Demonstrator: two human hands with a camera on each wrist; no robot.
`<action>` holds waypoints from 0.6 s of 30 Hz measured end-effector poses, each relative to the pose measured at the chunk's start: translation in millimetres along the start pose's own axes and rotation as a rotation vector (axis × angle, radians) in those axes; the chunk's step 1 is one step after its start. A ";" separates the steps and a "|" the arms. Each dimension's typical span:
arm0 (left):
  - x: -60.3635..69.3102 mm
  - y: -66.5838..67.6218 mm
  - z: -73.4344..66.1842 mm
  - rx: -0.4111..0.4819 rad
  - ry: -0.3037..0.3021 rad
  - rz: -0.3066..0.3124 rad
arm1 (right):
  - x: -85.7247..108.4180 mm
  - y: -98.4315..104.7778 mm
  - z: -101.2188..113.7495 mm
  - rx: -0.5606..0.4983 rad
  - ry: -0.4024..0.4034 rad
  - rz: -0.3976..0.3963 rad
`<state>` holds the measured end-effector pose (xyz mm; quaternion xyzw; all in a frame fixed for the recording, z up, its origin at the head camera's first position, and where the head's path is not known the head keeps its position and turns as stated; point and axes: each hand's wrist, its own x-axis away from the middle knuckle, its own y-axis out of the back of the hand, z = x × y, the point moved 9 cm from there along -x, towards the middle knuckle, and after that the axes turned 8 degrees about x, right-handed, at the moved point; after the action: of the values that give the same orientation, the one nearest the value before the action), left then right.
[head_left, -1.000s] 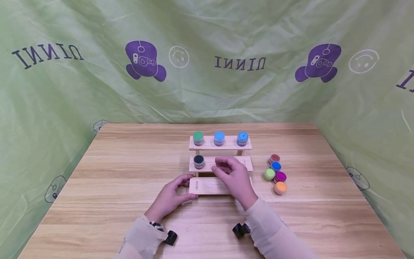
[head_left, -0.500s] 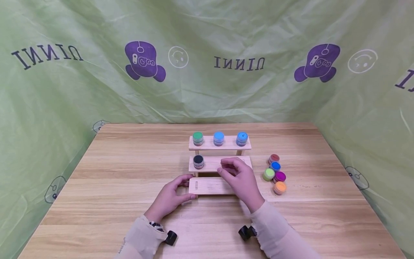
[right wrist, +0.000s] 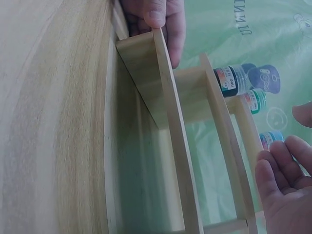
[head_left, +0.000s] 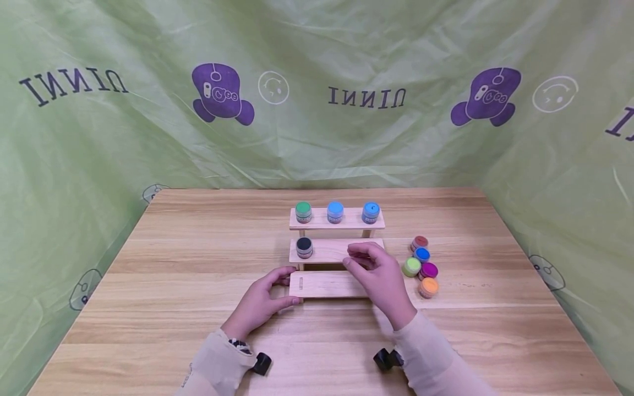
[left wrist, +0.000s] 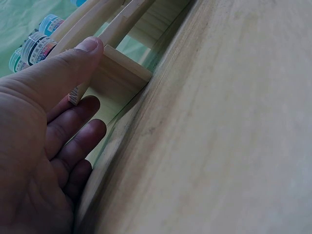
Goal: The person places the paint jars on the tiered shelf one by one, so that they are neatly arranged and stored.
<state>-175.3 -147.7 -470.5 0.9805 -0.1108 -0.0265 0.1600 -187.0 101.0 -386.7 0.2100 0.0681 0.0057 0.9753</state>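
Note:
A three-tier wooden display stand (head_left: 329,285) rises stepwise in the head view. My left hand (head_left: 262,300) grips the left end of its lowest tier, thumb at the front edge and fingers behind. That thumb (left wrist: 80,58) shows close up in the left wrist view. Over the right part of the middle tier hovers my right hand (head_left: 378,275), fingers loosely bent and nothing between them. A black-lidded paint jar (head_left: 304,247) stands at the middle tier's left end. On the top tier are a green jar (head_left: 304,212), a light blue jar (head_left: 335,212) and another blue jar (head_left: 370,213).
Right of the stand, several jars cluster on the wooden table (head_left: 495,330): red-brown (head_left: 419,243), blue (head_left: 422,255), light green (head_left: 411,267), purple (head_left: 428,270) and orange (head_left: 428,287). A green printed curtain (head_left: 307,143) surrounds the table at the back and sides.
My right hand has drifted to the right along the middle tier, uncovering more of the stand. My left hand and all the jars have stayed in place.

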 end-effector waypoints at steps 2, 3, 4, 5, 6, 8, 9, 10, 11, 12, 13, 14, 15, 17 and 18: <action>0.0 0.1 0.5 0.000 0.005 0.001 | 1.3 3.2 -0.2 0.002 0.003 -0.006; 0.0 0.1 0.3 0.000 0.004 0.001 | 2.2 4.9 -0.3 0.004 0.005 -0.009; 0.0 0.0 0.5 0.001 0.006 0.002 | 3.3 6.5 -0.2 0.005 0.007 -0.013; 0.0 0.0 0.8 0.000 0.008 0.002 | 4.3 8.4 -0.3 0.005 0.007 -0.018; 0.1 0.0 0.7 0.001 0.008 0.002 | 5.2 10.3 -0.4 0.006 0.007 -0.022; 0.0 -0.3 0.4 0.004 0.008 0.003 | 7.3 14.0 -1.0 0.013 0.006 -0.033; -0.1 -0.4 0.5 0.006 0.006 0.004 | 8.2 15.9 -1.4 0.024 0.004 -0.037; -0.1 -0.5 0.7 0.008 0.006 0.004 | 9.0 17.8 -1.9 0.028 0.007 -0.043; 0.0 -0.4 0.8 0.009 0.006 0.003 | 9.9 19.8 -2.5 0.036 0.009 -0.049; 0.0 -0.4 0.9 0.011 0.004 0.004 | 10.6 21.7 -3.3 0.044 0.010 -0.054; 0.0 -0.5 1.2 0.013 0.004 0.004 | 11.2 23.2 -4.2 0.049 0.009 -0.058; 0.0 -0.5 1.8 0.013 0.005 0.004 | 12.0 25.2 -5.3 0.054 0.006 -0.063; 0.1 -0.6 2.0 0.016 0.004 0.004 | 12.7 27.0 -6.5 0.058 0.003 -0.067; 0.2 -0.6 2.3 0.015 0.007 0.003 | 14.6 30.3 -9.2 0.068 -0.011 -0.075; 0.2 -0.6 2.4 0.015 0.008 0.003 | 15.5 31.9 -10.3 0.071 -0.019 -0.078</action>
<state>-175.2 -147.9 -473.0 0.9816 -0.1120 -0.0215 0.1532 -172.5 134.9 -384.9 0.2418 0.0671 -0.0367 0.9673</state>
